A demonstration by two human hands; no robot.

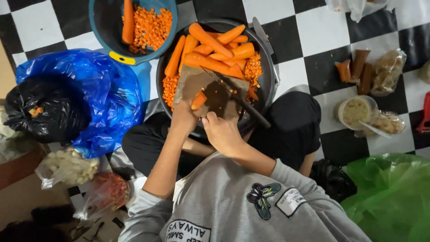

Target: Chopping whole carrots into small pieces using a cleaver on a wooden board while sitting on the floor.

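Observation:
A wide dark pan (268,76) rests on my lap, full of whole peeled carrots (210,42) and diced carrot (169,87). A worn wooden cutting board (190,83) lies across its near side. My left hand (182,117) pins a short carrot piece (198,100) to the board. My right hand (222,133) sits curled at the board's near edge; what it grips is hidden. A long dark knife (244,104) runs diagonally over the board, its handle end pointing right past that hand.
A blue bowl (117,56) of diced carrot and one whole carrot stands at the far left. Blue (112,98) and black (45,112) plastic bags lie left, a green bag (389,197) lower right. Food bags and a lidded tub (356,112) sit on the checkered floor.

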